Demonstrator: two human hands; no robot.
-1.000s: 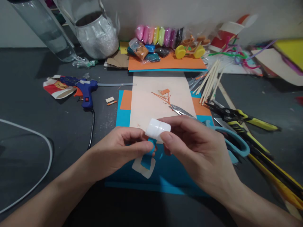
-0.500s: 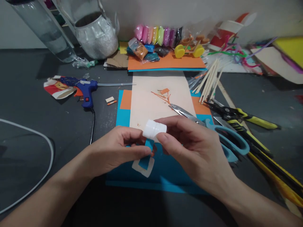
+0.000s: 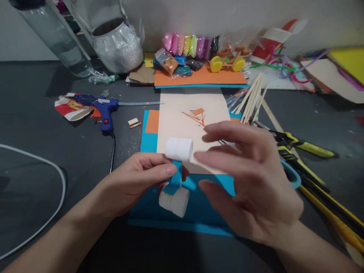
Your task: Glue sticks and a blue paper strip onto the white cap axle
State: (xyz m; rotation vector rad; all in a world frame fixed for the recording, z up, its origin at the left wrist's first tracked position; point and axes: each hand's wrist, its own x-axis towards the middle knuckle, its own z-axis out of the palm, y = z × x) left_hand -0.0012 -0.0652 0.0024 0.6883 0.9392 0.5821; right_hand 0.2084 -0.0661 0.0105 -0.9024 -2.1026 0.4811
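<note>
My left hand pinches a blue strip between thumb and fingers. A white cylinder, looking like two bottle caps joined, sits at the strip's upper end. Another white cylinder hangs at its lower end, tilted. My right hand is open just right of the upper cylinder, fingers spread and slightly blurred, holding nothing. Behind that hand, the blue-handled scissors are mostly hidden. Below both hands lie a pale paper sheet and blue sheets, with orange paper scraps on the pale one.
A blue glue gun lies left, its black cord running toward me. Yellow-and-black pliers and wooden sticks lie right. At the back stand a water bottle, a silvery pot, clay packets and a yellow-wheeled model.
My right hand has let go of the upper white cylinder, opened and drawn back to the right. The piece in my left hand has turned, showing more of the lower cylinder.
</note>
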